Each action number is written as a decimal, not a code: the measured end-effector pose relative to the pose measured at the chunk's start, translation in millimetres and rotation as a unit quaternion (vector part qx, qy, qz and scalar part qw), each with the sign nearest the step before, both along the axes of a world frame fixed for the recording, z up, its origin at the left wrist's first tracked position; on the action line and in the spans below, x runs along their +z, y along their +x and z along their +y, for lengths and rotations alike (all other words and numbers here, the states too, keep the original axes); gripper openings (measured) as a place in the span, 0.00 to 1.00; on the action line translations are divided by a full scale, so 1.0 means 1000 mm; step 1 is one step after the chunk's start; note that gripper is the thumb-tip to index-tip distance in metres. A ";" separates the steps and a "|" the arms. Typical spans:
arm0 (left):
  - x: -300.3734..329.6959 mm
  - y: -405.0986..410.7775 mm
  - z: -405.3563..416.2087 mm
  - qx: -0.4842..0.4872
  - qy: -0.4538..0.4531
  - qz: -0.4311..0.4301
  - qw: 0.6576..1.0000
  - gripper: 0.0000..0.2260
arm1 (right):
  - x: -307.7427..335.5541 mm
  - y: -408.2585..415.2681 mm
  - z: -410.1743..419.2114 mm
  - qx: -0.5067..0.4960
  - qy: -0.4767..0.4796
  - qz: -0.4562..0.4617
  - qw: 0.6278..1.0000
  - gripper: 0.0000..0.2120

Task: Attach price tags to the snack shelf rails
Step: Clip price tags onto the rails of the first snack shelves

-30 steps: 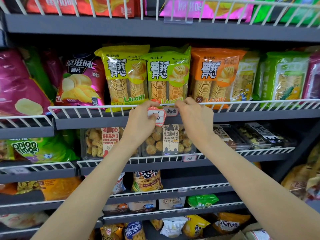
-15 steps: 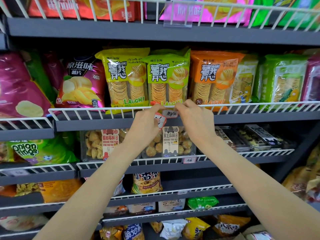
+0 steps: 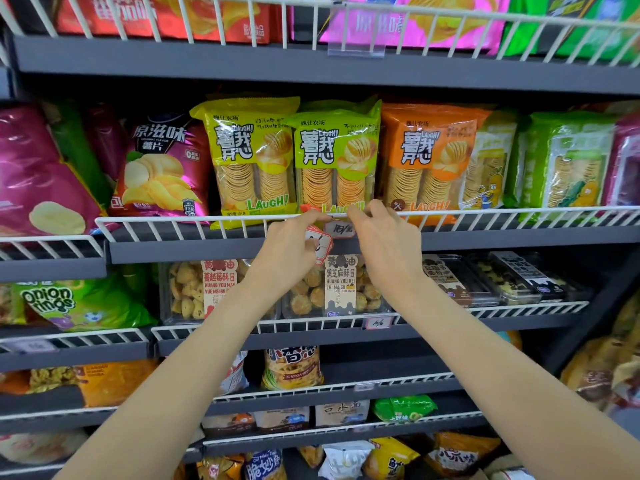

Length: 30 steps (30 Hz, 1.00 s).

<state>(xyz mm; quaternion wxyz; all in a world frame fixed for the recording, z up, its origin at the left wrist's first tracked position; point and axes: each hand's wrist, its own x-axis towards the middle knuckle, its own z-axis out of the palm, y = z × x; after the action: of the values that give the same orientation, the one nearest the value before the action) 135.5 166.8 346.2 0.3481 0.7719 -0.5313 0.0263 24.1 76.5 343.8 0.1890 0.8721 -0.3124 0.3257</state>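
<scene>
A clear price tag holder (image 3: pixel 342 230) with handwritten digits hangs on the white wire rail (image 3: pixel 194 220) of the crisp shelf. My right hand (image 3: pixel 384 242) pinches its top edge at the rail with curled fingers. My left hand (image 3: pixel 289 249) reaches to the rail from the left, its forefinger on the wire, and holds red-and-white price tags (image 3: pixel 320 244) in its curled fingers. Both hands are below the green crisp bag (image 3: pixel 334 157).
Another tag (image 3: pixel 377 323) sits on the biscuit shelf rail below, and an empty clear holder (image 3: pixel 356 48) on the top rail. Yellow (image 3: pixel 249 157) and orange (image 3: pixel 427 157) crisp bags flank the green one. Dark grey shelf edges (image 3: pixel 207 249) run across.
Both hands have stayed at the rail; my left hand has turned the red-and-white tags downward and lifted its forefinger onto the wire. The camera has dipped slightly.
</scene>
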 end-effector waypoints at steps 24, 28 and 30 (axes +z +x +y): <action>0.016 -0.005 0.007 0.009 -0.091 0.078 0.993 0.13 | 0.006 0.001 -0.021 0.067 0.061 -0.059 0.994 0.05; 0.031 -0.008 0.009 -0.020 -0.177 0.290 0.940 0.08 | 0.039 -0.005 -0.012 0.238 0.377 -0.174 0.878 0.08; 0.041 -0.011 0.009 -0.035 -0.187 0.300 0.935 0.08 | 0.056 -0.009 -0.006 0.277 0.419 -0.171 0.847 0.09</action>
<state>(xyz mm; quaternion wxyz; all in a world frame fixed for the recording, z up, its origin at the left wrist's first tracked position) 124.5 175.7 387.5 0.6300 0.6456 -0.4145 -0.1203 15.1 70.6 399.5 -0.3493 0.8492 -0.1917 0.3465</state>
